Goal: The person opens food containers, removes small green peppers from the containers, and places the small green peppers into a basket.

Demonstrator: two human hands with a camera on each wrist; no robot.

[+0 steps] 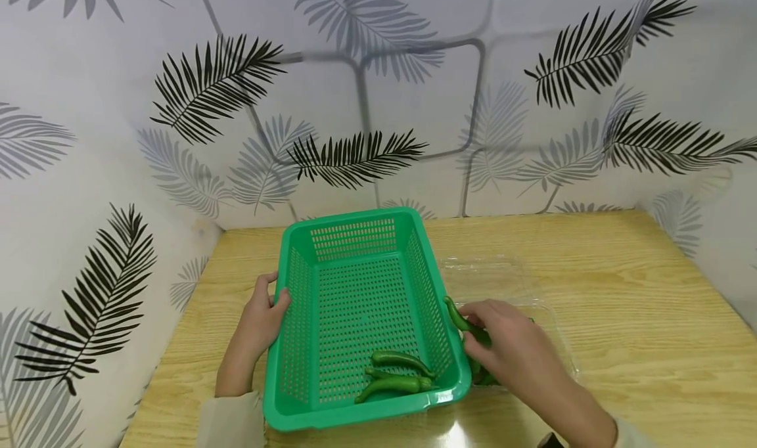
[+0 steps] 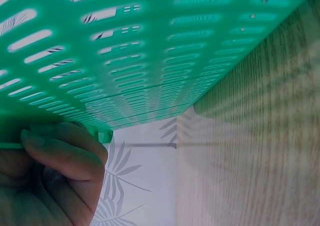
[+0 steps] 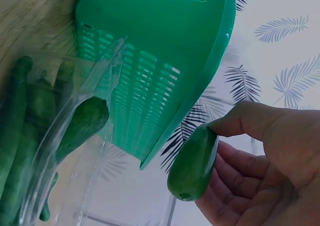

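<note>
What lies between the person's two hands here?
The head view shows the green basket between the left hand and the right hand, with green peppers in its near end. The held pepper is beside the basket's right rim.

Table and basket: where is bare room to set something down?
Bare: the table right of the box; also the far floor of the basket, beyond three peppers. Crowded: the basket's right side, with the box and the right hand holding another pepper.

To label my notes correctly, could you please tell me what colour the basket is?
The basket is green, which shows best in the head view.
</note>
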